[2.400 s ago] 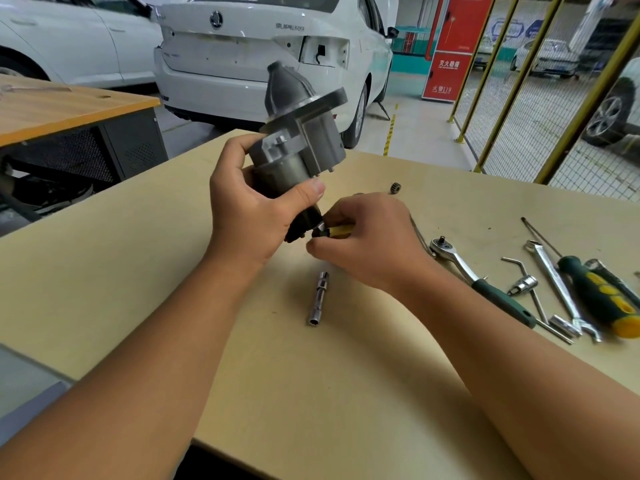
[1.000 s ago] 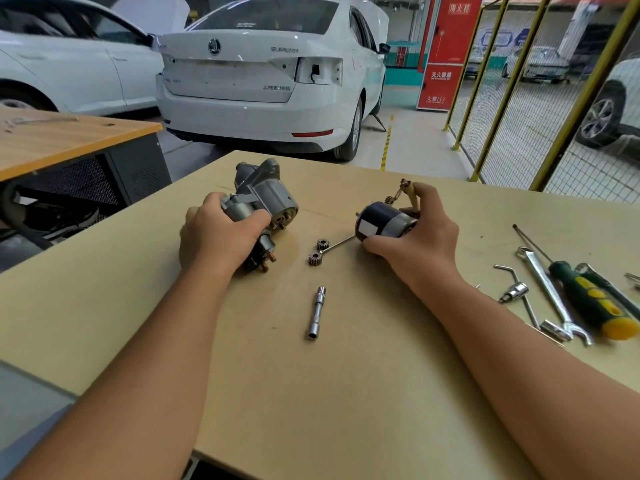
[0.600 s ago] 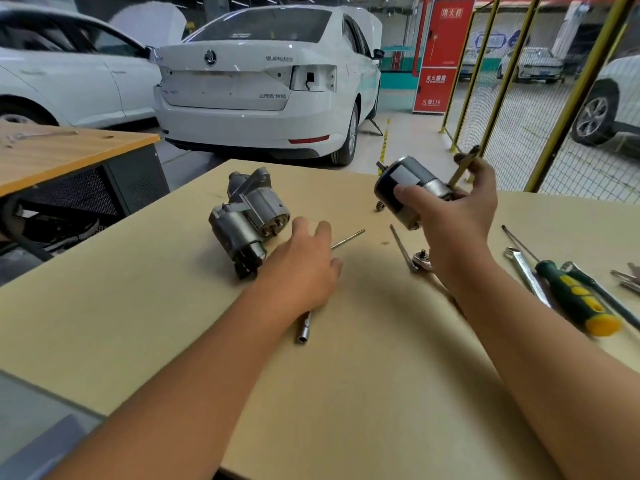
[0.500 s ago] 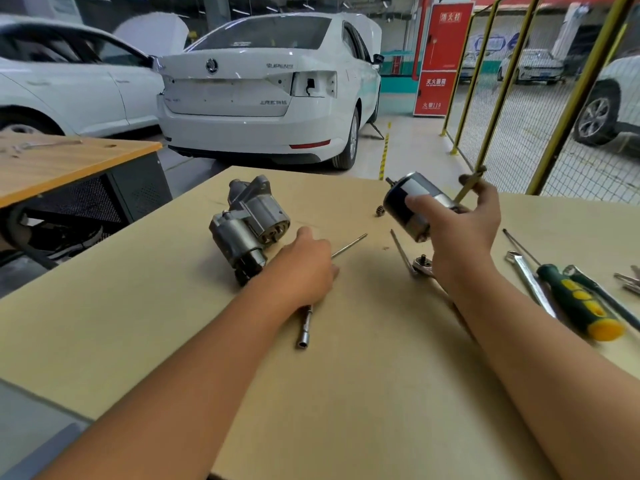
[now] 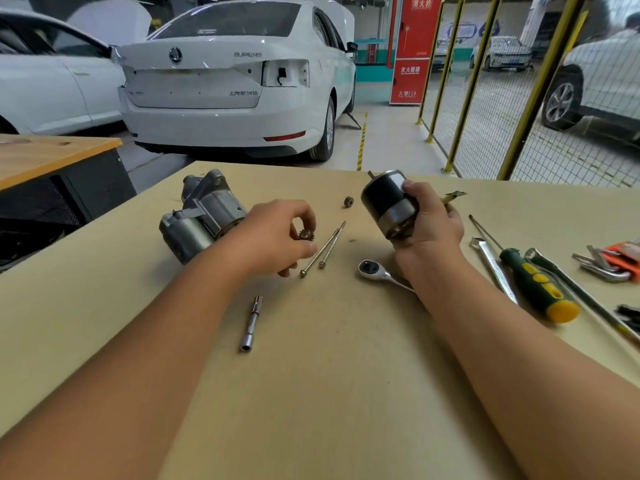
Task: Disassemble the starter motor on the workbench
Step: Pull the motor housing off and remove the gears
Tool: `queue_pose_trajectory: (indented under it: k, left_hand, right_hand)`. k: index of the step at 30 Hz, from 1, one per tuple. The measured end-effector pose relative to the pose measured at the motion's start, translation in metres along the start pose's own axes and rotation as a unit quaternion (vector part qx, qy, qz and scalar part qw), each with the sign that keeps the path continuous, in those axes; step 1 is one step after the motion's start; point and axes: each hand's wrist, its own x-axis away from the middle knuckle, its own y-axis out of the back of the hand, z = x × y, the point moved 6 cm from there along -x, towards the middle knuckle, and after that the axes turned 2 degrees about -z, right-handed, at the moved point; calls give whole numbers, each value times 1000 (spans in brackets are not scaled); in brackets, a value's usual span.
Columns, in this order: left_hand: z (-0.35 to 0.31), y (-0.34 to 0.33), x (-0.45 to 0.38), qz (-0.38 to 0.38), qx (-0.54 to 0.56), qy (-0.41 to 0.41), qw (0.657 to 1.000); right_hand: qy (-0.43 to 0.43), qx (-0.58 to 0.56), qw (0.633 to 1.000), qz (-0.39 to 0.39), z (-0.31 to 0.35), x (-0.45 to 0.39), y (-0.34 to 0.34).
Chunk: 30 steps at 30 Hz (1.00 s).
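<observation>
Starter motor's grey metal housing [image 5: 202, 216] lies at ten o'clock on the worktop [image 5: 311, 375]; left hand [image 5: 273, 237] pinches a small brass gear [image 5: 307, 234], right hand [image 5: 429, 220] grips the black cylindrical body [image 5: 388, 202]; next, probably set both down apart.

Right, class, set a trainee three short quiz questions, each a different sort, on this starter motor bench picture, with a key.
1. True or false: the right hand holds the black cylinder above the bench.
2. What does the left hand pinch? A) small gear B) ratchet C) screwdriver
3. Fill in: two long bolts lie between the left hand and the ____.

Key: 1 true; 2 A; 3 ratchet.
</observation>
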Motion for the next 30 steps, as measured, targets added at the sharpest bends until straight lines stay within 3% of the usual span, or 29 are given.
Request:
queue_pose_trajectory:
  k: [3,9,11,14,17,18,20,22,25,30]
  left_hand:
    - [-10,-22,-14,61,-86,-9,994]
    - [-16,-18,-56,-13,-62,-4,998]
    - [-29,-27,-66,35,-56,-32,997]
    - [-47,-55,-71,146,-178,-96,968]
    - [-43,-59,-86,206,-202,-69,955]
    - [-42,-54,-96,190,-176,-59,964]
    - [-39,-39,-120,90,-103,-24,990]
    - [-35,-38,-137,16,-99,-15,995]
    - [-31,-71,-151,69,-181,-38,980]
    - [-36,-76,-158,36,-172,-64,982]
  right_hand:
    - [-32,-50,998,15,3,1,-5]
    - [-55,-62,996,23,5,-6,-3]
    - [-61,-60,996,21,3,-9,-3]
    - [-74,-67,995,18,-3,-15,0]
    - [-78,-68,994,20,-7,-21,3]
    - [-79,-70,994,20,-8,-22,4]
    - [-82,-76,994,17,-9,-23,5]
    - [-87,-78,993,19,-10,-23,4]
    - [-93,-67,993,23,-12,-22,3]
    - [-85,-32,996,20,-15,-19,2]
